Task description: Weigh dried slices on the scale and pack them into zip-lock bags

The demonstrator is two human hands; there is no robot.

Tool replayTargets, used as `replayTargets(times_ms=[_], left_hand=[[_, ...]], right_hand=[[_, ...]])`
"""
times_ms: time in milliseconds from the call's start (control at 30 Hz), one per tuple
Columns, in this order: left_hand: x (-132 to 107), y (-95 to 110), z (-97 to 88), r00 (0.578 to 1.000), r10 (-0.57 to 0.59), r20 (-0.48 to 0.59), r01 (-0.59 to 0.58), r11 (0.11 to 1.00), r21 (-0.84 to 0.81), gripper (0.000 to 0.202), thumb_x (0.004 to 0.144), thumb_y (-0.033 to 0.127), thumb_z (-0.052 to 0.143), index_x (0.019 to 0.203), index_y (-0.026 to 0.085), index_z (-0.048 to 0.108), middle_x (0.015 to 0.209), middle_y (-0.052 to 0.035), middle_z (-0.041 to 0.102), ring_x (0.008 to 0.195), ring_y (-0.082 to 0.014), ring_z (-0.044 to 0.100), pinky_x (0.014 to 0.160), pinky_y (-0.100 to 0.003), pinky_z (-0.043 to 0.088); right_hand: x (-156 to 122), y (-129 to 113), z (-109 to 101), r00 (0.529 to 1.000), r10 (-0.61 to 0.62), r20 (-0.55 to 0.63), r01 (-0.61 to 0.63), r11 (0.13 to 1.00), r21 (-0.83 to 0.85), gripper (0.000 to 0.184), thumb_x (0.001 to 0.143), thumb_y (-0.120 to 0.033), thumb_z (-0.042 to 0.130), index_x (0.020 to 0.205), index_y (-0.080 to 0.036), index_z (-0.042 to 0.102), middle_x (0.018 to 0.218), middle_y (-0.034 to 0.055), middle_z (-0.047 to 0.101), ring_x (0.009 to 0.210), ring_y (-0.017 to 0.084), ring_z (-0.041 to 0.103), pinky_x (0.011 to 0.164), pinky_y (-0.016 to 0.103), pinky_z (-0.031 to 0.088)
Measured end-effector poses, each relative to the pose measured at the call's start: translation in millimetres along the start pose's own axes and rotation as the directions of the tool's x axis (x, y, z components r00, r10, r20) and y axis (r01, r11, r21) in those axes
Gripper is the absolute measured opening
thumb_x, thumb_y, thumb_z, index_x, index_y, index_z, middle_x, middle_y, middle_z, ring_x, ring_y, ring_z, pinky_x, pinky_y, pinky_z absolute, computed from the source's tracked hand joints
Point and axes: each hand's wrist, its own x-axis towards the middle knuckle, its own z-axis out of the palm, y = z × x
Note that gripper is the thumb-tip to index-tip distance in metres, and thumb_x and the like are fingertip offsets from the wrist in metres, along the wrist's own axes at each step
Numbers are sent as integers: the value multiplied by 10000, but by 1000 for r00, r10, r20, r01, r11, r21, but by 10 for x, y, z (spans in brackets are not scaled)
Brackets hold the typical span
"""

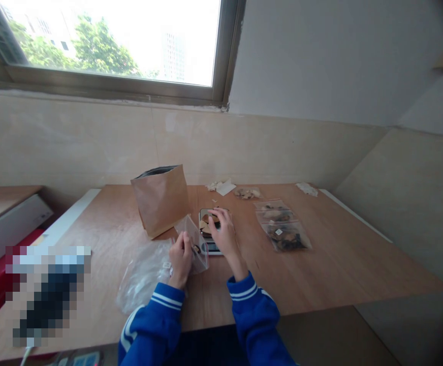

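A crumpled, glossy plastic bag (144, 278) lies left; beyond it stands a matte kraft-paper pouch (161, 202). The left hand (181, 258) pinches a thin zip bag (195, 239), long axis slanting far-left to near-right. Just right, the right hand (223, 232) curves over brown pieces (205, 224) on a flat digital scale (214, 248); its grip cannot be told.

Daylight is coming through the window (118, 43), where the sky is glaring white, while the wall (320, 66) is looking dim. The clear bag (145, 274) is shining softly. Dark blur is shading the right corners; coarse blocks are covering a lower-left patch.
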Motion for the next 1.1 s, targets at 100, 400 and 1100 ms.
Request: replayTargets(times_ms=[100,400,1100], left_hand=[[2,6,-4,1000,-8,11,8,1000,18,385,937,459,270,652,241,409,562,1,492,549,-160,475,566,-270,343],[1,39,-23,1000,-7,11,8,1000,-5,372,932,449,274,644,243,389,567,5,477,547,-157,464,568,-270,342],[7,-57,33,998,36,-59,-41,995,-87,394,927,471,326,612,238,369,528,23,427,501,-143,423,531,-262,300]], right_hand=[[97,362,101,993,14,118,3,990,-144,375,907,-341,542,1254,-211,599,1327,146,552,1287,281,483,1074,493,397],[63,675,467,971,13,240,65,946,-317,434,872,-466,606,1213,-198,633,1343,164,561,1283,334,474,1039,518,398],[66,595,250,986,166,-25,-164,983,85,371,899,-510,538,837,-174,682,866,92,696,835,225,612,768,323,459]])
